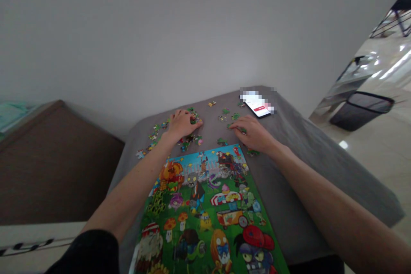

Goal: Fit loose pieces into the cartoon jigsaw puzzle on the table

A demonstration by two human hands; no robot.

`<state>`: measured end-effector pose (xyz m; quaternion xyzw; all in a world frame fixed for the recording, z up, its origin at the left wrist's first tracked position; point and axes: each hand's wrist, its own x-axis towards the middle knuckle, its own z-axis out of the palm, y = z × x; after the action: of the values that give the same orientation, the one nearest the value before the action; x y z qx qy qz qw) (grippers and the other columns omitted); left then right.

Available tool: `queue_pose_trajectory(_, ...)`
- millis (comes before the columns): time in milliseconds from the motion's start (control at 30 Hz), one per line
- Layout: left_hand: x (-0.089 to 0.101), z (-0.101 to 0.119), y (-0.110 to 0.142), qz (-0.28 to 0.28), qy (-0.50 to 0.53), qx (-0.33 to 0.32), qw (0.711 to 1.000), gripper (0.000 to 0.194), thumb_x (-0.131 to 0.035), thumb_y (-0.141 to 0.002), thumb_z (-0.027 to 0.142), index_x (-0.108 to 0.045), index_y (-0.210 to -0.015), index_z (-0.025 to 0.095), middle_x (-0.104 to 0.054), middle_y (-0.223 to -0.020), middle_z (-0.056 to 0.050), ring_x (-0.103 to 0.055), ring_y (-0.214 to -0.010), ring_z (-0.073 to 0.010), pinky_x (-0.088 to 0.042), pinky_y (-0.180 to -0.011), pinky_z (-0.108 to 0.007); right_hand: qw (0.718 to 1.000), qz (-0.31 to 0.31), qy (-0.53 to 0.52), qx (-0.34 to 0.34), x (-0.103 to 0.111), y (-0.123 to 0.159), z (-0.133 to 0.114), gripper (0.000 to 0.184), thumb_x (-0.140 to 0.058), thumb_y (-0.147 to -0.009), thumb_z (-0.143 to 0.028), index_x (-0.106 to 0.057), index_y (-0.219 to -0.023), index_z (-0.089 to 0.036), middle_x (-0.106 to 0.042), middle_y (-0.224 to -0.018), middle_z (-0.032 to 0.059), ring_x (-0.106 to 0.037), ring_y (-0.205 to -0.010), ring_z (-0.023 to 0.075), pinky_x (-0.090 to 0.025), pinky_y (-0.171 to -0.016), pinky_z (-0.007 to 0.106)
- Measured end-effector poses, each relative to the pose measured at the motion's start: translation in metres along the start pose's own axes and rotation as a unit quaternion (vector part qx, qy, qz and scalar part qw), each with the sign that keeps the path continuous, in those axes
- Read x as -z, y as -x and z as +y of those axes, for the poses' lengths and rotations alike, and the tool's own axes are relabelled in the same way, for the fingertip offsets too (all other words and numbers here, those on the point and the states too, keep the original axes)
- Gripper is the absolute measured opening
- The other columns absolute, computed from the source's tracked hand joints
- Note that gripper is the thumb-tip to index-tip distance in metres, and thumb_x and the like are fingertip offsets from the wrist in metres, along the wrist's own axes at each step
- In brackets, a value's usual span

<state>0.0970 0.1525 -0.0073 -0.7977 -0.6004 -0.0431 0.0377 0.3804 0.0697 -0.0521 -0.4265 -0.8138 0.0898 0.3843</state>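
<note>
My left hand [182,125] is over a cluster of loose jigsaw pieces [188,140], thumb stretched away from the fingers. Part of that cluster is hidden beneath it. To the right, my right hand [253,133] has its thumb and forefinger close together at a small green jigsaw piece [229,126], mostly covered by the fingertips. Another piece shows partly under the same hand. In front of both hands lies a colourful cartoon picture [201,197], with zombies and plants on green grass. Its lower edge runs out of view.
A grey cloth [282,205] covers the table, which stands against a pale wall [192,43]. A lit phone [258,105] lies at the back right. More pieces [156,128] are scattered at left. On the floor at right is a dark bin [359,111]; brown furniture [58,158] stands at left.
</note>
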Motion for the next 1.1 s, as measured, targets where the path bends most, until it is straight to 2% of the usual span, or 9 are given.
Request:
queue_pose_trajectory(100, 0.000, 0.003, -0.007, -0.009, -0.005, 0.006, 1.000, 0.047, -0.062, -0.091, 0.062, -0.078, -0.103, 0.019, -0.065, -0.130, -0.018, -0.049, -0.128, -0.0408, -0.041, -0.104, -0.057, 1.000, 0.004, 0.000, 0.000, 0.003, -0.002, -0.001, 0.025, -0.057, -0.092, -0.014, -0.080, -0.099, -0.022, -0.080, -0.102, 0.0099, -0.069, -0.102, 0.0276, -0.052, -0.098, 0.048)
queue_pose_trajectory(167, 0.000, 0.003, -0.007, -0.016, 0.000, -0.003, 1.000, 0.044, -0.062, -0.092, 0.060, -0.078, -0.103, 0.020, -0.066, -0.130, -0.016, -0.050, -0.127, -0.0385, -0.041, -0.105, -0.054, 1.000, 0.005, 0.001, 0.003, 0.006, -0.004, -0.002, 0.025, -0.056, -0.093, -0.015, -0.080, -0.100, -0.020, -0.079, -0.102, 0.0117, -0.068, -0.102, 0.0284, -0.052, -0.097, 0.048)
queue_pose_trajectory(267, 0.000, 0.004, -0.001, -0.032, 0.012, -0.032, 0.999, 0.041, -0.064, -0.092, 0.057, -0.077, -0.111, 0.023, -0.067, -0.133, -0.011, -0.051, -0.129, -0.0341, -0.040, -0.108, -0.048, 1.000, 0.002, 0.004, 0.002, 0.009, -0.005, -0.003, 0.025, -0.056, -0.093, -0.015, -0.080, -0.100, -0.018, -0.079, -0.101, 0.0126, -0.068, -0.100, 0.0290, -0.052, -0.095, 0.047)
queue_pose_trajectory(367, -0.003, 0.006, 0.006, -0.042, 0.021, -0.053, 0.998, 0.041, -0.065, -0.092, 0.053, -0.074, -0.120, 0.024, -0.066, -0.134, -0.011, -0.050, -0.131, -0.0339, -0.037, -0.112, -0.049, 1.000, 0.006, 0.000, -0.003, 0.011, -0.006, -0.004, 0.025, -0.057, -0.092, -0.014, -0.080, -0.100, -0.019, -0.079, -0.102, 0.0118, -0.068, -0.101, 0.0287, -0.051, -0.096, 0.047)
queue_pose_trajectory(567, -0.004, 0.011, 0.017, -0.075, 0.050, -0.131, 0.987, 0.036, -0.065, -0.093, 0.047, -0.074, -0.122, 0.028, -0.067, -0.134, -0.007, -0.054, -0.130, -0.0286, -0.038, -0.114, -0.045, 1.000, 0.020, -0.007, -0.005, 0.012, -0.006, -0.001, 0.025, -0.057, -0.092, -0.014, -0.080, -0.097, -0.023, -0.079, -0.100, 0.0086, -0.069, -0.098, 0.0267, -0.050, -0.096, 0.046)
queue_pose_trajectory(700, 0.000, 0.016, 0.019, -0.080, 0.061, -0.166, 0.981, 0.042, -0.066, -0.093, 0.048, -0.070, -0.128, 0.026, -0.068, -0.136, -0.007, -0.055, -0.131, -0.0285, -0.037, -0.115, -0.047, 0.999, 0.031, 0.002, -0.009, 0.011, -0.005, 0.003, 0.024, -0.058, -0.091, -0.014, -0.079, -0.097, -0.022, -0.079, -0.097, 0.0087, -0.070, -0.097, 0.0263, -0.051, -0.095, 0.045)
queue_pose_trajectory(800, 0.003, 0.029, 0.010, -0.069, 0.063, -0.179, 0.979, 0.047, -0.061, -0.097, 0.047, -0.064, -0.137, 0.023, -0.065, -0.142, -0.010, -0.053, -0.134, -0.0304, -0.036, -0.116, -0.049, 0.999, 0.049, -0.004, -0.013, 0.013, -0.006, 0.004, 0.024, -0.057, -0.092, -0.014, -0.079, -0.097, -0.023, -0.079, -0.098, 0.0082, -0.070, -0.097, 0.0260, -0.051, -0.095, 0.045)
queue_pose_trajectory(933, 0.003, 0.058, -0.011, -0.075, 0.075, -0.219, 0.970, 0.049, -0.056, -0.101, 0.030, -0.053, -0.150, 0.023, -0.056, -0.155, -0.008, -0.049, -0.141, -0.0264, -0.035, -0.119, -0.043, 0.993, 0.115, -0.014, -0.032, 0.021, -0.006, 0.005, 0.023, -0.056, -0.090, -0.015, -0.078, -0.094, -0.023, -0.079, -0.096, 0.0076, -0.070, -0.097, 0.0269, -0.051, -0.094, 0.045)
queue_pose_trajectory(1100, -0.002, 0.082, -0.026, -0.100, 0.085, -0.223, 0.966, 0.048, -0.061, -0.097, 0.020, -0.058, -0.145, 0.019, -0.071, -0.132, -0.011, -0.064, -0.121, -0.0259, -0.046, -0.106, -0.038, 0.979, 0.195, -0.002, -0.058, 0.028, -0.005, 0.009, 0.022, -0.056, -0.088, -0.017, -0.076, -0.090, -0.025, -0.077, -0.091, 0.0071, -0.069, -0.094, 0.0262, -0.052, -0.092, 0.044)
